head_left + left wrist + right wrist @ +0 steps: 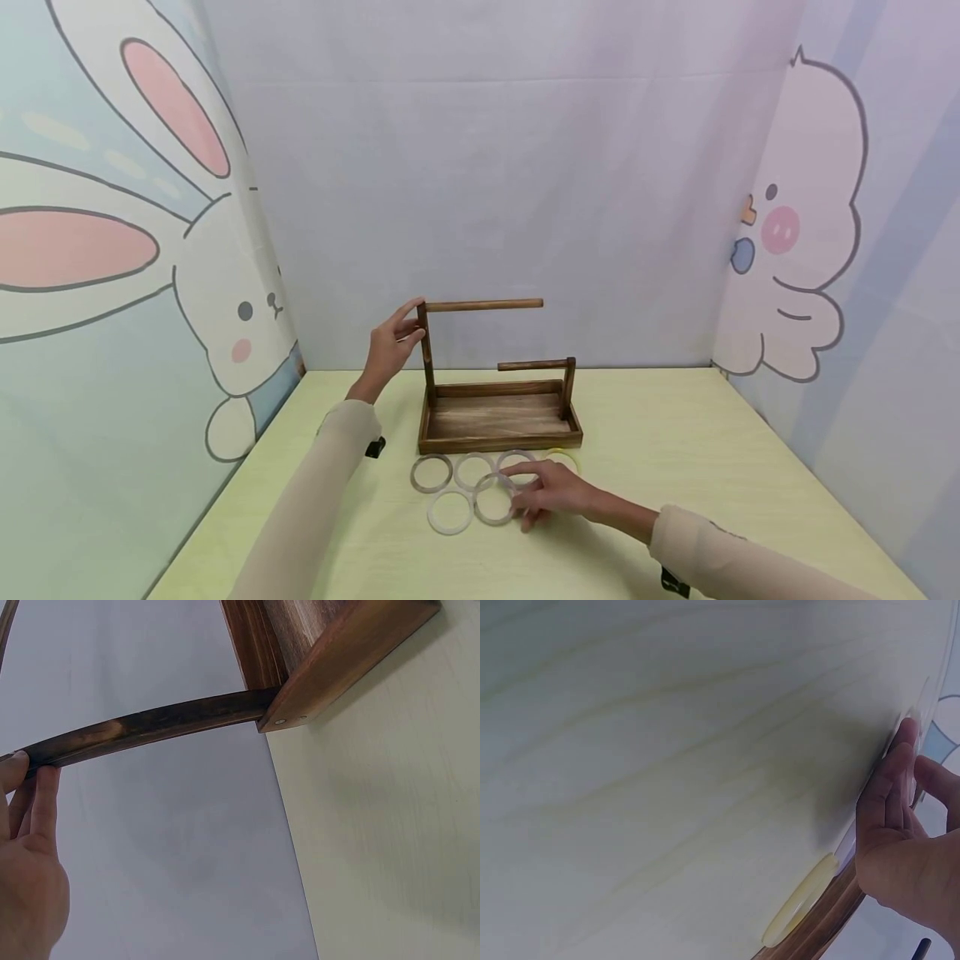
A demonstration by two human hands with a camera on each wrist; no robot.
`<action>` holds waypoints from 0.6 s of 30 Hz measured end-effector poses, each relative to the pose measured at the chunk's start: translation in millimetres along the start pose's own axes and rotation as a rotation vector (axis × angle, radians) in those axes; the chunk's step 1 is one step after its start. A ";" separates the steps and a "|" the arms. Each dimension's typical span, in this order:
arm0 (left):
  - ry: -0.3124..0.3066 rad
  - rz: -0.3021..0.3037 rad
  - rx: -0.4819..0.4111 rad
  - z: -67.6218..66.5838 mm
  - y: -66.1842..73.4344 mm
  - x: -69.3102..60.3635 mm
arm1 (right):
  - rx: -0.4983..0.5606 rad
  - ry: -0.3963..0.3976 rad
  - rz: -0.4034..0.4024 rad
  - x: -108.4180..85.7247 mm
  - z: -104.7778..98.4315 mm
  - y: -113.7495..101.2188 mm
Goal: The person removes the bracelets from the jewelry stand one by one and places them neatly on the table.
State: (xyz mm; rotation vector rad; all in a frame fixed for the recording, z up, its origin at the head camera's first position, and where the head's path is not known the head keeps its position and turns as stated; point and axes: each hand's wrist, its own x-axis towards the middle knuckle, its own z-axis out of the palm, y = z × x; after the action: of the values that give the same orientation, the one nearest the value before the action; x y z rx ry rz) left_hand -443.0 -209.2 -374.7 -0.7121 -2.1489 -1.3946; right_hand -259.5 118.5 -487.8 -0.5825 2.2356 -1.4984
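Note:
A dark brown wooden stand (pixel 501 443) has a tray base, a tall post with a long bar at left and a shorter post with a bar at right. My left hand (pixel 387 350) grips the top of the tall post, fingers and thumb against the wood (pixel 150 727). In front of the tray, my right hand (pixel 558 490) pinches the right edge of a pale translucent bangle (pixel 492 523), which looks tilted up a little from the table. In the right wrist view my fingers (pixel 881 802) hide most of that bangle.
Around the right hand lie a greyish bangle (pixel 431 491), a white bangle (pixel 450 532), a clear one (pixel 474 454), a purplish one (pixel 516 452) and a yellow one (pixel 799 900). The pale table (pixel 660 442) meets a plain back curtain (pixel 637 208), with cartoon-printed side curtains.

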 end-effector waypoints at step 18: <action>-0.003 -0.002 0.010 -0.5 -0.9 -1.3 | -0.043 -0.007 -0.028 -5.4 -4.6 -1.9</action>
State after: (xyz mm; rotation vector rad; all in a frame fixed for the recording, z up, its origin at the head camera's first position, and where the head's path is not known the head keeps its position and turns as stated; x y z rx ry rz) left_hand -442.6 -210.2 -376.0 -0.7089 -2.1574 -1.3839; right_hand -257.1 124.3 -484.0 -0.6336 2.2680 -1.4624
